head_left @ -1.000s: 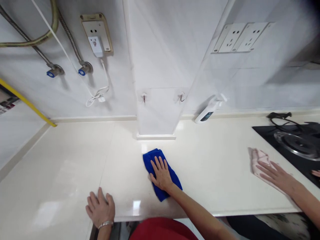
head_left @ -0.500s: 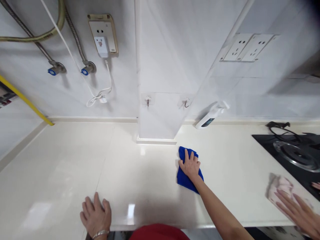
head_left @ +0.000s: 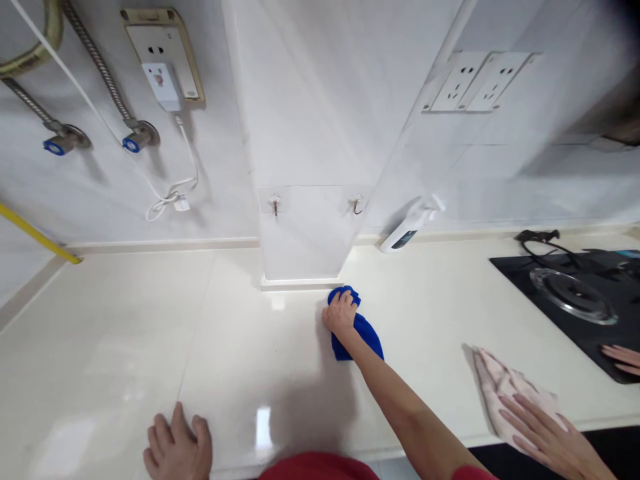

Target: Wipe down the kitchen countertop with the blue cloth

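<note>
A blue cloth [head_left: 367,337] lies on the pale countertop [head_left: 235,333], just in front of the base of the wall pillar. My right hand [head_left: 341,313] is on its far part, fingers curled over and gripping it, with the cloth bunched at the fingertips. The nearer half of the cloth spreads out under my forearm. At the counter's front edge on the left, my left hand [head_left: 180,443] rests with fingers spread, palm down, holding nothing.
A co-worker's hand [head_left: 547,430] presses a pinkish-white cloth [head_left: 500,380] at right; another hand [head_left: 623,359] touches the black hob [head_left: 555,313]. A white spray bottle [head_left: 403,233] stands against the wall. Wall hooks [head_left: 275,205], a plug [head_left: 163,85] and valves [head_left: 137,139] line the back.
My right hand has slid the blue cloth left towards the pillar base, its fingers now curled tighter. The co-worker's cloth has moved left, away from the hob. The view has shifted slightly.
</note>
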{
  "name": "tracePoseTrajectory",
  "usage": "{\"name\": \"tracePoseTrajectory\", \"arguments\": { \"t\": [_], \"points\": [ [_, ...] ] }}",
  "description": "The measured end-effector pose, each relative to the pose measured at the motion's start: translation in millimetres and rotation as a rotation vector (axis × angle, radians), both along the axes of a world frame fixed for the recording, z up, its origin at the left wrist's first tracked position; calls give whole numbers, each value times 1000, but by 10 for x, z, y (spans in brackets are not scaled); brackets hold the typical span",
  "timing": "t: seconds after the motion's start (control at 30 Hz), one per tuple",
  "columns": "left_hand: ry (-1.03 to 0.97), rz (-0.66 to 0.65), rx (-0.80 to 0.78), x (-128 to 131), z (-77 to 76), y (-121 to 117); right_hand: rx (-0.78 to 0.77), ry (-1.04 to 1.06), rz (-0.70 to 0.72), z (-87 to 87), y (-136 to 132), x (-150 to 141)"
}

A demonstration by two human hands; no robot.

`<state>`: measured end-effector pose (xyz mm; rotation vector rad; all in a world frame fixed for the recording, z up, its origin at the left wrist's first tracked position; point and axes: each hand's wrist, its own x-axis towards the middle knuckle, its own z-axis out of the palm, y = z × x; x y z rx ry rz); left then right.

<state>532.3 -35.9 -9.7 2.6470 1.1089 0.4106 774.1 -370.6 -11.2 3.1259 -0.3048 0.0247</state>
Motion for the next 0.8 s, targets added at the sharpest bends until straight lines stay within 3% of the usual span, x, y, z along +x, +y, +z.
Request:
{"name": "tracePoseTrajectory", "arguments": {
  "t": [0.13,0.3,0.4,0.47,0.57,0.7,0.8],
  "points": [
    [11,5,-19,7,25,0,52,27,115,65,137,-120],
    [40,4,-43,9,55,-2,207,63,472,96,665,-381],
    [36,-3,-34,4,43,15,285,80,652,93,800,-483],
    [31,-6,-26,0,20,32,333,67,760,81,671,-512],
    [21,-9,-15,-16,-24,44,366,36,874,53,196,-518],
    [-5,-24,14,-57,-96,46,269,-17,868,-39,-564,-523],
    [-22,-30,35,-92,-146,49,186,-84,838,-161,-958,-631]
  ]
}}
